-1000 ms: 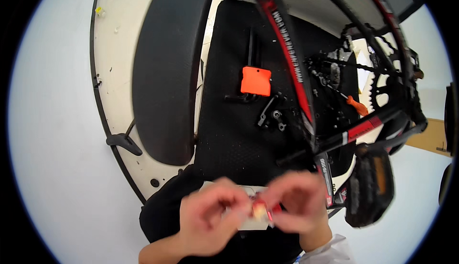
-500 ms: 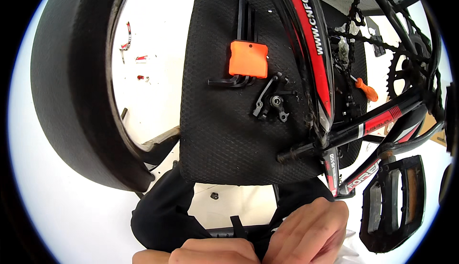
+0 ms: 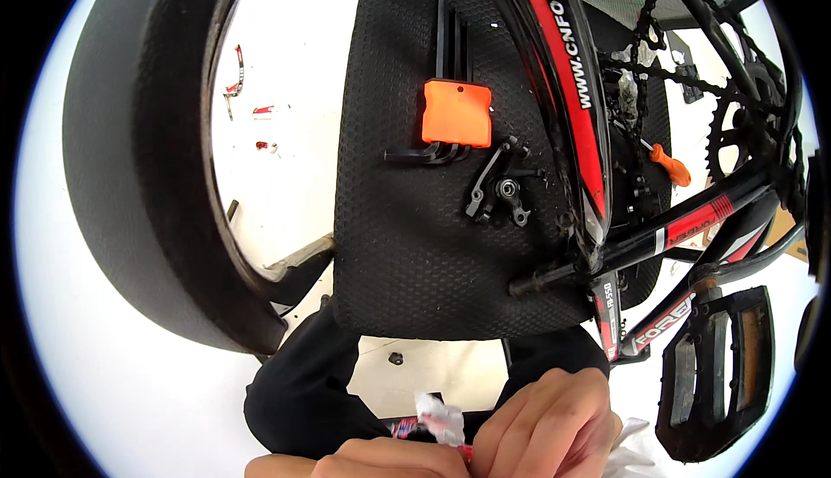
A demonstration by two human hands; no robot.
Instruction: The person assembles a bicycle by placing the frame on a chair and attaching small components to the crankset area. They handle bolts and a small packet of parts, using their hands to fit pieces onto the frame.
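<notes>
At the lower edge my two hands are close together, fingers curled. Between them sticks up a crumpled clear plastic wrapper point(image 3: 443, 420) with red and blue bits, and a little red shows where the hands meet. My left hand point(image 3: 372, 461) is closed at the wrapper's near side. My right hand point(image 3: 545, 422) is closed just to its right, knuckles up. Both sets of fingertips are hidden. Ahead on the black textured seat point(image 3: 424, 279) lie a hex key set point(image 3: 457, 115) in an orange holder and a black bicycle brake caliper point(image 3: 505, 186).
A black and red bicycle frame point(image 3: 597, 166) crosses the right side, with a pedal point(image 3: 717, 374) near my right hand and a chain point(image 3: 666, 67) behind. An orange-handled screwdriver point(image 3: 671, 165) lies beyond the frame. A black curved armrest point(image 3: 147, 158) fills the left.
The plastic wrapper has come into view between my hands. My right hand has turned slightly inward. The whole scene has shifted a little right and down.
</notes>
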